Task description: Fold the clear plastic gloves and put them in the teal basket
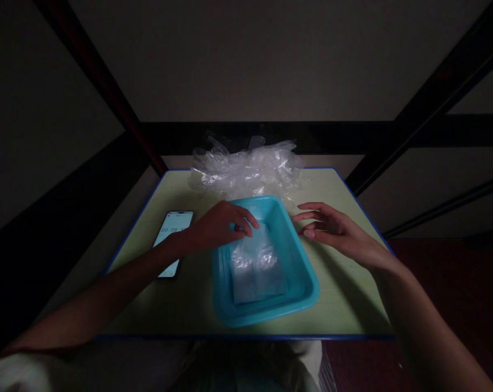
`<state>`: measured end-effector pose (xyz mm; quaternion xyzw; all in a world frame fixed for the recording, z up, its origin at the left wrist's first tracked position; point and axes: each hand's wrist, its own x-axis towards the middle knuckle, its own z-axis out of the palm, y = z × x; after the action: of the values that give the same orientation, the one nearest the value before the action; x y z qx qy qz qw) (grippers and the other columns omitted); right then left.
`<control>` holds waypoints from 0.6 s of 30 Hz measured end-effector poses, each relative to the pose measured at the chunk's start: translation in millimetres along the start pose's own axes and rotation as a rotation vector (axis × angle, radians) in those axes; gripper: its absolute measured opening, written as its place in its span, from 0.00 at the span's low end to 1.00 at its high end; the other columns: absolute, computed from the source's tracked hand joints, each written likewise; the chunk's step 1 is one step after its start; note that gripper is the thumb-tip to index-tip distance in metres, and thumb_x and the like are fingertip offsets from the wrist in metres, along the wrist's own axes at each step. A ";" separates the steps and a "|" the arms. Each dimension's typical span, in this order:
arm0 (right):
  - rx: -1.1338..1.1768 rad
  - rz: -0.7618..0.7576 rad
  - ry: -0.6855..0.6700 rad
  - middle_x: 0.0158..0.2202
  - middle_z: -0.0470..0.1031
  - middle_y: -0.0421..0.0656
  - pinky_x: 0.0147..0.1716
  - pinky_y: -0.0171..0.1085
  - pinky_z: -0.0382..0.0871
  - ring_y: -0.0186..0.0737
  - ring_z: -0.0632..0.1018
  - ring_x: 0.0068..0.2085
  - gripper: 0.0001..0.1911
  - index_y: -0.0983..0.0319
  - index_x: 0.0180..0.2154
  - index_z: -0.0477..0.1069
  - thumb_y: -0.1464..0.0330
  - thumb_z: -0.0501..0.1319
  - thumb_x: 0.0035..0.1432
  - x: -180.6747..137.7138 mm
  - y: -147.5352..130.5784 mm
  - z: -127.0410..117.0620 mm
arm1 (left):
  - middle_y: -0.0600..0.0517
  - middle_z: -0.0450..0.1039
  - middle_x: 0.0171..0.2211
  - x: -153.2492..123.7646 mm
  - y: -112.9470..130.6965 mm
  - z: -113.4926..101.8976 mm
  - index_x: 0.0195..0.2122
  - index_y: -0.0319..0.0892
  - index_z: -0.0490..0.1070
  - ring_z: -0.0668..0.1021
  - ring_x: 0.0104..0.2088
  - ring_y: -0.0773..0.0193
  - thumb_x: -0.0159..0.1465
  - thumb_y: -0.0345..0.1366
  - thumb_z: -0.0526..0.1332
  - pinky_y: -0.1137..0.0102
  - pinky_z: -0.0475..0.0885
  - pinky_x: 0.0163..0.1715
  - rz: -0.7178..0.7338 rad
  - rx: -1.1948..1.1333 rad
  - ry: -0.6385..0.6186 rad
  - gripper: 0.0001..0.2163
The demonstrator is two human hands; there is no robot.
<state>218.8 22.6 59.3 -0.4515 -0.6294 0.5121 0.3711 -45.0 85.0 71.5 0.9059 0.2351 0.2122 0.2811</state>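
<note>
A blue plastic tray (303,283) lies in the middle of a small green-topped table (344,305). Flat, folded clear plastic pieces (257,269) are stacked inside it. My left hand (222,224) reaches over the tray's far left rim, its fingertips curled down onto the top of the stack. My right hand (336,228) hovers just right of the tray's far right rim, fingers stretched out and apart, holding nothing.
A heap of crumpled clear plastic (246,169) sits at the table's far edge, behind the tray. A phone (173,239) showing a timer lies on the left, partly under my left wrist. Dark frame bars surround the table.
</note>
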 end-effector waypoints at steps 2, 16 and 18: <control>0.001 0.000 -0.005 0.46 0.73 0.47 0.43 0.44 0.71 0.37 0.75 0.38 0.22 0.58 0.47 0.62 0.62 0.65 0.51 -0.9 1.1 -0.4 | 0.52 0.80 0.33 0.0 0.8 1.4 0.24 0.41 0.77 0.81 0.31 0.66 0.51 0.22 0.62 0.74 0.73 0.34 -0.024 -0.009 -0.014 0.08; 0.027 0.022 -0.050 0.46 0.71 0.46 0.44 0.44 0.70 0.37 0.75 0.39 0.23 0.58 0.49 0.60 0.63 0.63 0.53 -5.5 9.7 -2.1 | 0.50 0.80 0.33 10.1 8.9 14.6 0.29 0.40 0.79 0.81 0.34 0.62 0.55 0.25 0.62 0.72 0.73 0.36 -0.247 0.061 -0.024 0.06; 0.025 0.028 -0.064 0.46 0.71 0.46 0.44 0.44 0.70 0.37 0.75 0.40 0.23 0.58 0.49 0.60 0.64 0.63 0.53 -5.6 10.9 -2.2 | 0.50 0.80 0.34 13.6 9.2 16.3 0.30 0.40 0.79 0.81 0.36 0.62 0.55 0.26 0.62 0.71 0.73 0.38 -0.263 0.057 -0.034 0.06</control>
<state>224.7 18.7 49.1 -0.4391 -0.6280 0.5392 0.3494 -22.8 79.0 68.3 0.8783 0.3531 0.1511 0.2847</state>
